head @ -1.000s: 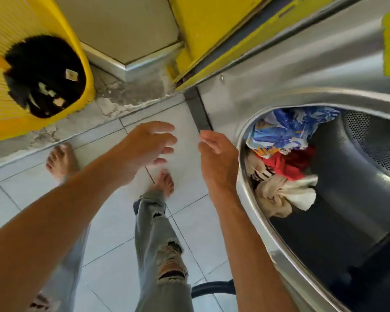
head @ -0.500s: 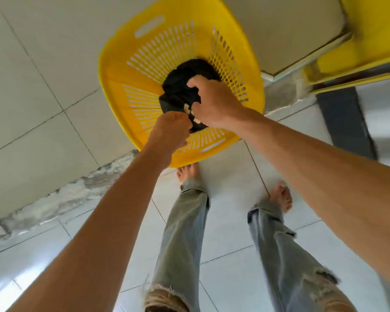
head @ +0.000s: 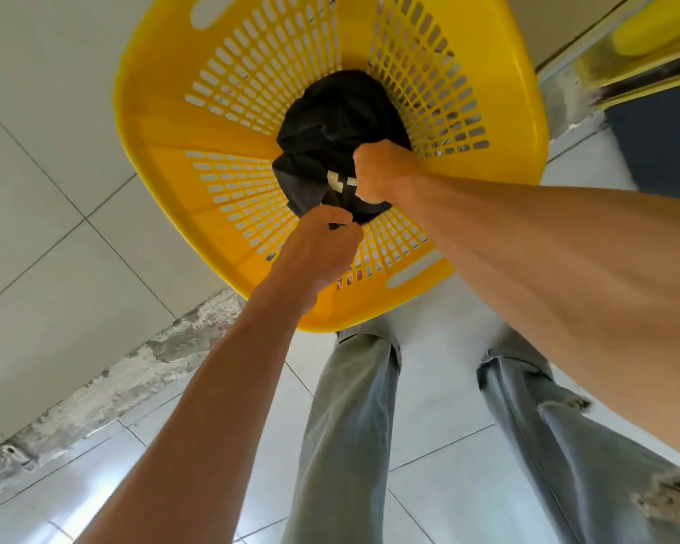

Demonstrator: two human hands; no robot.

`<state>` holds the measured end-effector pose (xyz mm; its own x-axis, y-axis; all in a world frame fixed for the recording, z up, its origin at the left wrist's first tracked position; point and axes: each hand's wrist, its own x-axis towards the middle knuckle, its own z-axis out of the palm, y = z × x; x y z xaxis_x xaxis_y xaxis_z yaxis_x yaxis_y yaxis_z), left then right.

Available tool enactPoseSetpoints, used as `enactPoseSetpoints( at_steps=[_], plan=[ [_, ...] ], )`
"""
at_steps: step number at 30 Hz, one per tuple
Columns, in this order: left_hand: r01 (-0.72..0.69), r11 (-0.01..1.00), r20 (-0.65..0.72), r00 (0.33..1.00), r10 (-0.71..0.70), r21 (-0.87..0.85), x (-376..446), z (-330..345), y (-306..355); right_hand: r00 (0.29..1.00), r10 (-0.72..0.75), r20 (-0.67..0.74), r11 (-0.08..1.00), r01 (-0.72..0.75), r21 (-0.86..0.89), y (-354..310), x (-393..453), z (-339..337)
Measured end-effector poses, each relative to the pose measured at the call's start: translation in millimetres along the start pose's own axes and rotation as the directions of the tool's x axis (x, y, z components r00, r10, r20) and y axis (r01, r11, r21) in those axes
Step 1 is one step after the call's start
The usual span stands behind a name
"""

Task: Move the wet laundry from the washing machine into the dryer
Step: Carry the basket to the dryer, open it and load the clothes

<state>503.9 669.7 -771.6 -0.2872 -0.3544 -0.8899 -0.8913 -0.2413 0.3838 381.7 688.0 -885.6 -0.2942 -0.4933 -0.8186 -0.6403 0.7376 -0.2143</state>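
Note:
A black garment with a pale printed patch lies bunched at the bottom of a yellow slotted laundry basket on the tiled floor. My right hand grips the garment's near right side in a fist. My left hand pinches its lower edge just in front of that. Both arms reach down into the basket from above. The machine drum is out of view.
A yellow and metal machine front shows at the top right with a dark panel below it. A rough concrete strip crosses the pale tiles at left. My legs in torn light jeans stand right under the basket.
One second ago both hands hung open beside the drum full of clothes. The view has swung to the basket, and both hands have closed on the black garment and tightened their hold.

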Motion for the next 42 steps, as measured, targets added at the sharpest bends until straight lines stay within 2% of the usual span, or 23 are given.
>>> enactPoseSetpoints(
  at_steps=[1,3,6,9,11,13,15,16,18,20,24,26,28,29,31,33,35,37,38,40,42],
  plan=[
    [-0.001,1.0,0.002,1.0,0.001,-0.021,-1.3,-1.1,-0.1,1.0,0.007,-0.012,0.998,-0.006,0.063,-1.2,-3.0,-6.9],
    [0.075,0.977,0.009,0.997,-0.074,-0.201,-5.7,-2.6,3.9,1.0,-0.004,-0.012,0.988,0.006,0.153,-5.2,-15.7,-22.9],
    [0.215,0.821,0.049,0.974,-0.223,-0.529,-17.7,-9.3,15.7,0.995,-0.097,-0.022,0.949,0.099,0.298,-6.1,-57.5,-47.2],
    [0.24,0.637,0.15,0.97,-0.193,-0.733,-26.9,-18.0,26.6,0.967,-0.234,-0.099,0.849,0.253,0.463,6.4,-125.7,-62.0],
    [0.226,0.584,0.18,0.974,-0.136,-0.78,-38.5,-17.6,37.3,0.944,-0.307,-0.124,0.751,0.32,0.577,13.8,-179.5,-65.5],
    [0.191,0.642,0.085,0.978,-0.193,-0.742,-53.4,-9.9,44.0,0.926,-0.343,-0.16,0.677,0.362,0.641,21.2,-229.2,-68.7],
    [0.109,0.726,-0.041,0.982,-0.185,-0.679,-73.9,1.0,52.3,0.912,-0.312,-0.268,0.621,0.409,0.668,35.8,-267.7,-74.0],
    [0.077,0.744,-0.029,0.991,-0.129,-0.664,-88.0,6.4,57.5,0.909,-0.251,-0.331,0.581,0.416,0.7,46.0,-284.0,-78.2],
    [0.008,0.759,0.064,0.997,0.044,-0.651,-117.8,16.6,68.5,0.891,-0.041,-0.451,0.514,0.406,0.755,70.7,-310.1,-88.6],
    [-0.036,0.746,0.144,0.974,0.175,-0.665,-147.7,32.6,78.5,0.872,0.122,-0.473,0.503,0.357,0.787,96.8,-333.6,-99.1],
    [-0.085,0.806,0.253,0.926,0.281,-0.586,-199.8,90.5,106.9,0.935,0.066,-0.35,0.377,0.301,0.876,131.2,-379.4,-107.8],
    [-0.089,0.858,0.38,0.87,0.315,-0.506,-215.3,127.9,120.7,0.928,0.185,-0.324,0.318,0.256,0.913,153.0,-399.2,-91.1],
    [-0.153,0.936,0.482,0.824,0.298,-0.317,-223.1,169.4,135.5,0.874,0.409,-0.262,0.211,0.189,0.959,186.9,-416.2,-64.6],
    [-0.213,0.959,0.512,0.812,0.28,-0.187,-227.4,192.6,143.2,0.846,0.493,-0.204,0.12,0.166,0.979,206.3,-424.0,-51.7],
    [-0.308,0.95,0.528,0.816,0.236,0.052,-235.0,244.4,156.6,0.778,0.626,-0.048,-0.133,0.168,0.977,251.0,-437.8,-32.3],
    [-0.333,0.928,0.556,0.809,0.189,0.169,-247.8,299.3,171.9,0.69,0.721,0.059,-0.301,0.236,0.924,298.3,-453.8,-24.8],
    [-0.38,0.911,0.598,0.772,0.216,0.161,-260.8,352.8,188.8,0.608,0.788,0.093,-0.339,0.302,0.891,351.0,-471.5,-22.9],
    [-0.421,0.901,0.618,0.738,0.273,0.105,-276.2,403.2,213.9,0.51,0.855,0.091,-0.307,0.357,0.882,415.7,-487.4,-28.1],
    [-0.432,0.898,0.602,0.739,0.301,0.081,-281.4,426.4,226.9,0.484,0.872,0.075,-0.284,0.374,0.883,450.2,-491.9,-32.1],
    [-0.492,0.87,0.56,0.73,0.392,0.033,-286.1,464.8,247.9,0.504,0.863,0.044,-0.247,0.343,0.906,511.8,-487.4,-42.8],
    [-0.502,0.865,0.518,0.741,0.427,0.005,-283.7,486.8,259.6,0.523,0.847,0.094,-0.206,0.161,0.965,564.1,-472.2,-49.1]
  ],
)
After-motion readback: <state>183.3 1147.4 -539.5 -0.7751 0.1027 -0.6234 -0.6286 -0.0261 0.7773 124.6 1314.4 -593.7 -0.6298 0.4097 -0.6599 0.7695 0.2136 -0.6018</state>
